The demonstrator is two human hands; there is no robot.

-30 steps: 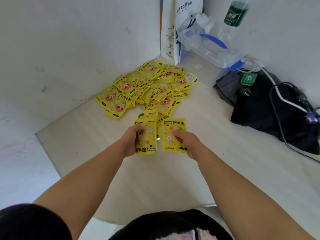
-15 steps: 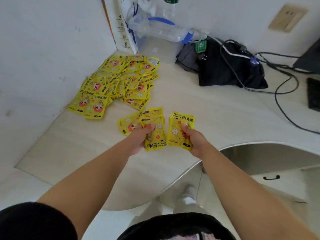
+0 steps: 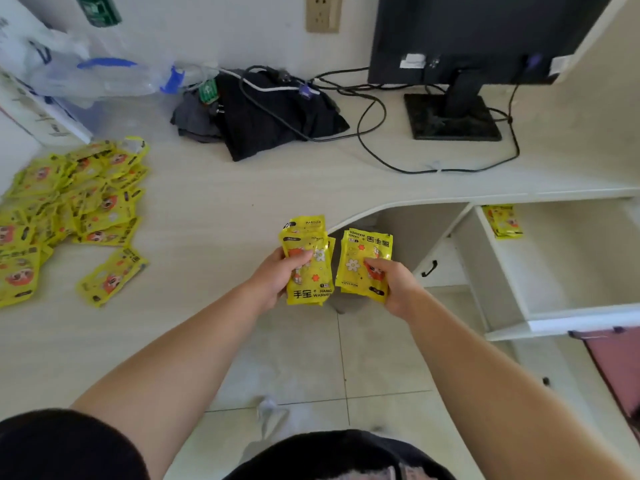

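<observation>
At the bottom of the frame two bare forearms reach forward over the tiled floor [image 3: 381, 358]. The left grip [image 3: 277, 271] is closed round a stack of yellow hand-warmer packets [image 3: 310, 292], thumb across the front, held upright with the print readable. The right grip [image 3: 394, 285] holds a second stack of packets [image 3: 362, 251] just beside the first, print upside down, thumb pressed on its face. Both stacks sit at mid-frame, in the air by the curved edge of the pale surface [image 3: 225, 209], touching nothing but the hands.

Left of the hands a single packet [image 3: 110, 275] lies on the surface, and beyond it, at the left edge of the frame, a loose pile of packets [image 3: 76, 199] spreads out. On the right, one more packet [image 3: 502, 221] rests in an open white compartment [image 3: 571, 258] below the surface.

Farther back, black cloth [image 3: 270, 123] lies bunched in the upper middle with cables [image 3: 377, 133] trailing over and past it. A clear plastic bag [image 3: 86, 77] and a white paper bag [image 3: 38, 112] stand in the upper left. A monitor [image 3: 467, 36] on its stand fills the upper right, and a wall socket [image 3: 322, 12] sits on the wall beside it.
</observation>
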